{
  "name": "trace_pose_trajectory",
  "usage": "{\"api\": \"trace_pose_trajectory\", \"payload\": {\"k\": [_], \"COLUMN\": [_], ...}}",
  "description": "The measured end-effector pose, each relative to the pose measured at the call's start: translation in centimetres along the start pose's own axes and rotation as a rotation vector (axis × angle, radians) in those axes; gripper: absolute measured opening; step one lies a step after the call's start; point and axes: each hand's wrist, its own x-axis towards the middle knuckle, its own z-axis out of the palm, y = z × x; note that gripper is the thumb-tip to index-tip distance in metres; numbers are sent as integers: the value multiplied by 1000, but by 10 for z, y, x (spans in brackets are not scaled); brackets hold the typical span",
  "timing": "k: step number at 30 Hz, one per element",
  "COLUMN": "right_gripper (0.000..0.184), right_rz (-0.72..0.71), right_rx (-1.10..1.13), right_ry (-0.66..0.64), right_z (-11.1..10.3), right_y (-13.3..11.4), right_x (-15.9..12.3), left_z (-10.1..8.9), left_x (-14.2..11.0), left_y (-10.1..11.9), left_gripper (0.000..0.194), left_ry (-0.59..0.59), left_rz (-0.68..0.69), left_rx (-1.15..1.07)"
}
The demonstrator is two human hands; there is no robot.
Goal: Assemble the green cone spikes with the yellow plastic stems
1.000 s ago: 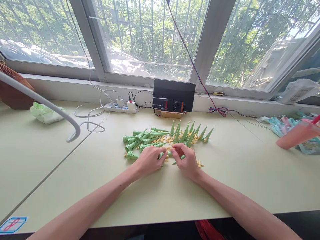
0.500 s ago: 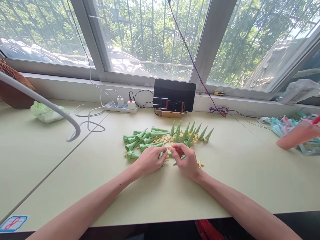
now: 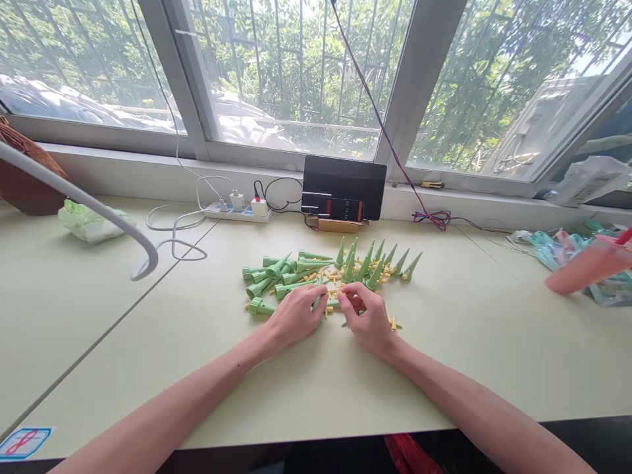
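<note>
A heap of green plastic cone spikes (image 3: 286, 273) lies on the pale green table (image 3: 444, 349), mixed with small yellow plastic pieces (image 3: 395, 323). Some green cones (image 3: 375, 260) stand upright at the back right of the heap. My left hand (image 3: 296, 315) is curled around a green spike (image 3: 318, 301) at the near edge of the heap. My right hand (image 3: 368, 317) faces it, fingers pinched on a small yellow piece (image 3: 345, 294) right beside the spike's end. Both hands rest low on the table, fingertips nearly touching.
A black tablet (image 3: 344, 186) with a phone (image 3: 340, 209) leaning on it stands by the window sill. A white power strip (image 3: 237, 210) with cables lies to its left. A white curved lamp arm (image 3: 79, 197) crosses the left. A pink cup (image 3: 587, 266) and pastel clips sit at the right.
The hands stayed in place; the left hand tilted the green spike slightly upward and the fingertips shifted a little.
</note>
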Motion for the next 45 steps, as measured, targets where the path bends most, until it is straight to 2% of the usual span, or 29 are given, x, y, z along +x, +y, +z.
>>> {"api": "trace_pose_trajectory", "payload": {"k": [4,10,17,27,38,45], "right_gripper": [19,20,22,17,14,16], "right_rz": [106,78,29,42,25,17], "right_rx": [68,-31,-74,-31,-43,-42], "right_ry": [-98,-184,-142,10,6,-2], "right_z": [1,-1,-1,-4,-3,-2], "right_y": [1,2,3,0,0,1], "right_x": [-1,0,2,2,2,3], "left_z": [2,-2,-1,1,-1,-1], "left_x": [0,0,1,2,2,2], "left_y": [-1,3,0,-5,-5,-5], "left_gripper": [26,24,17,20,24,26], "left_ry": [31,95,200,254,266,276], "left_rz": [-14,-36,-22,3,46,-16], "left_rx": [-20,-54,-66,-62,-88,-70]}}
